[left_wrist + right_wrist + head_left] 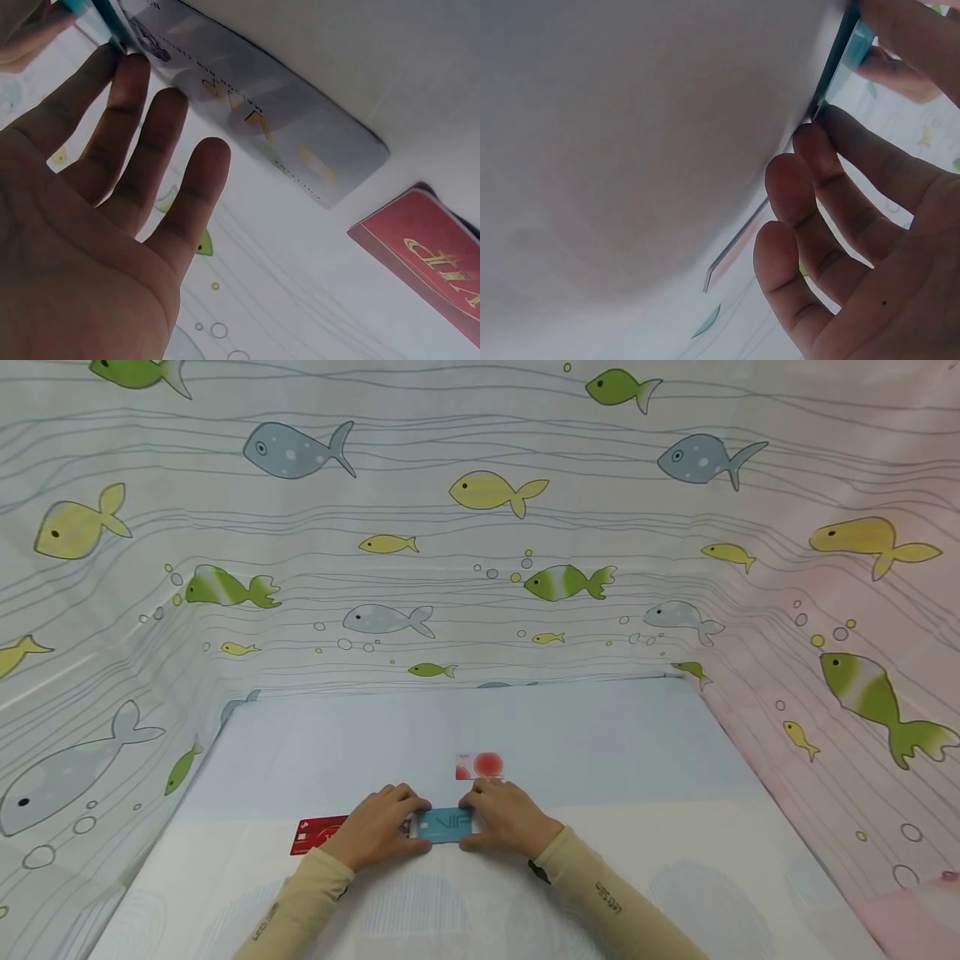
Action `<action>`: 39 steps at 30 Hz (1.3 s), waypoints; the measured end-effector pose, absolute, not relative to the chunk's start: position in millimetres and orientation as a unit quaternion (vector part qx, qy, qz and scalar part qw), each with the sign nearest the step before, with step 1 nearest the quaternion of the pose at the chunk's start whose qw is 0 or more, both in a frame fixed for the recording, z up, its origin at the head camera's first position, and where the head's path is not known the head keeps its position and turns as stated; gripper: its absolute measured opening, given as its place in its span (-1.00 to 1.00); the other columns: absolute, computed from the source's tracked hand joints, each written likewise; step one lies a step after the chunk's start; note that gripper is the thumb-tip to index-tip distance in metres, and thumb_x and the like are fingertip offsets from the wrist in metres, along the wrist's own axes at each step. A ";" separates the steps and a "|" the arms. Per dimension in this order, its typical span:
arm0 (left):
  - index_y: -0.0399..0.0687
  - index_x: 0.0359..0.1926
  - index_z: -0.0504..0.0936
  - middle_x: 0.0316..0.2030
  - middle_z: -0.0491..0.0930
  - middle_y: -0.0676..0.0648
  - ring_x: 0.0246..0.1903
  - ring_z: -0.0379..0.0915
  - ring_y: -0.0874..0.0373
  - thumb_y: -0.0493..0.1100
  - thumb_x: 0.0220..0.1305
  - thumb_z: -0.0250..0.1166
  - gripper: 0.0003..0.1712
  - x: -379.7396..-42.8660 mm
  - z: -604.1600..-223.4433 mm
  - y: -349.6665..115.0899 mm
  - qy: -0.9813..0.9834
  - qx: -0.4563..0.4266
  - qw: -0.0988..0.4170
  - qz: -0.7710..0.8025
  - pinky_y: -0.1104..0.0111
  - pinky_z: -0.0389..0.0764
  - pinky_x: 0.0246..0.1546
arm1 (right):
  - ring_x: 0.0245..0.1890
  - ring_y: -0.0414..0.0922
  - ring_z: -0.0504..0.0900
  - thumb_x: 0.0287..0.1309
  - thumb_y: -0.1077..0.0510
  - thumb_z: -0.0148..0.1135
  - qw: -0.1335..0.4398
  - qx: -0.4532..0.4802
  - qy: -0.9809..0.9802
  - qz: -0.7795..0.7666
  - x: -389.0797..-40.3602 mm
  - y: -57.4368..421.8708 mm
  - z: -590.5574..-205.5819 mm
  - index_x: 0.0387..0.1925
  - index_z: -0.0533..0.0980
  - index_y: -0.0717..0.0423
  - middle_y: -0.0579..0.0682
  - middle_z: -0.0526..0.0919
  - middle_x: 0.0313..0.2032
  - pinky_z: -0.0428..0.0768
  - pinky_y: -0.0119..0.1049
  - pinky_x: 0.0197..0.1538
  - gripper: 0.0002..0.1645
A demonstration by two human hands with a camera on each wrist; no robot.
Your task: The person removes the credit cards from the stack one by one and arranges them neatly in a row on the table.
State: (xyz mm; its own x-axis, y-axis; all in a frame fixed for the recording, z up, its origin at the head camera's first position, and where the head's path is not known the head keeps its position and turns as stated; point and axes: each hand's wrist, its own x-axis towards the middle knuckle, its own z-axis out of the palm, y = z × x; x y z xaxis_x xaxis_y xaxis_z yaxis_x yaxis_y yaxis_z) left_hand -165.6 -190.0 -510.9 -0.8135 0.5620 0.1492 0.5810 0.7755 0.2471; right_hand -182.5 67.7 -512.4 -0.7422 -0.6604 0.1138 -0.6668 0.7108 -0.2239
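A blue card (444,828) marked VIP lies in the middle of the head view, between both hands. My left hand (381,827) pinches its left end, thumb at the near corner and fingers at the far one. At the right end, my right hand (510,817) grips it the same way. In the left wrist view a silver-grey card (262,112) with gold letters lies beyond the left fingertips; the head view shows it mostly hidden by that hand. Only a sliver of the blue card (838,64) shows in the right wrist view.
To the left, a red card (313,835) with gold markings is partly covered by the left hand. Beyond the right fingers lies a white card (468,767) with red circles. The pale tabletop (585,743) is bordered by fish-printed sheeting (480,543) at the back and sides.
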 end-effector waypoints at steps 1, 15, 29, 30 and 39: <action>0.01 0.03 0.71 -0.14 0.58 0.03 -0.19 0.47 0.14 0.17 0.04 0.57 -0.42 -165.5 -510.6 -189.9 -0.942 -0.304 0.033 -0.142 0.20 0.54 -0.18 | -0.29 -0.24 0.48 0.01 -0.28 0.52 0.014 0.359 -0.925 0.124 -182.4 67.6 -512.3 0.04 0.65 -0.07 -0.15 0.55 -0.16 0.50 -0.38 -0.20 -0.38; 0.02 0.05 0.70 -0.12 0.56 0.03 -0.19 0.45 0.16 0.18 0.06 0.55 -0.41 -166.4 -510.1 -189.8 -0.942 -0.303 0.024 -0.141 0.22 0.53 -0.19 | -0.25 -0.25 0.48 0.04 -0.27 0.50 0.010 0.358 -0.926 0.119 -182.1 67.8 -509.5 0.06 0.65 -0.07 -0.14 0.55 -0.15 0.49 -0.37 -0.20 -0.39; 0.03 0.06 0.70 -0.12 0.56 0.04 -0.19 0.44 0.17 0.19 0.06 0.55 -0.41 -167.5 -509.9 -190.7 -0.943 -0.303 0.019 -0.137 0.23 0.53 -0.18 | -0.26 -0.25 0.47 0.05 -0.27 0.49 0.013 0.359 -0.925 0.126 -182.1 68.7 -513.1 0.06 0.65 -0.07 -0.14 0.55 -0.15 0.49 -0.37 -0.20 -0.40; 0.04 0.06 0.70 -0.12 0.56 0.05 -0.19 0.43 0.17 0.20 0.06 0.55 -0.41 -167.7 -509.6 -190.7 -0.943 -0.302 0.017 -0.138 0.23 0.53 -0.18 | -0.27 -0.24 0.47 0.05 -0.27 0.48 0.013 0.358 -0.925 0.127 -182.3 69.1 -513.4 0.06 0.65 -0.07 -0.14 0.55 -0.16 0.49 -0.37 -0.20 -0.40; 0.00 0.05 0.69 -0.10 0.59 0.01 -0.17 0.48 0.13 0.19 0.08 0.54 -0.42 -171.4 -502.7 -190.5 -0.943 -0.304 0.007 -0.137 0.18 0.55 -0.16 | -0.18 -0.17 0.55 0.10 -0.27 0.46 -0.001 0.340 -0.928 0.151 -185.4 76.2 -508.8 0.08 0.64 -0.07 -0.11 0.60 -0.06 0.57 -0.28 -0.05 -0.40</action>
State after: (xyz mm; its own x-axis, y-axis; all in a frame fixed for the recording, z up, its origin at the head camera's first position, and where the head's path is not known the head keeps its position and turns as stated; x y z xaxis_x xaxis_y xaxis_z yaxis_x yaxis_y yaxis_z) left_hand -171.4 -190.5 -502.7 -0.8147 0.5716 0.0973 0.5757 0.7774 0.2536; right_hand -185.4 76.2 -508.8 -0.7684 -0.6319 0.1015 -0.6315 0.7229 -0.2803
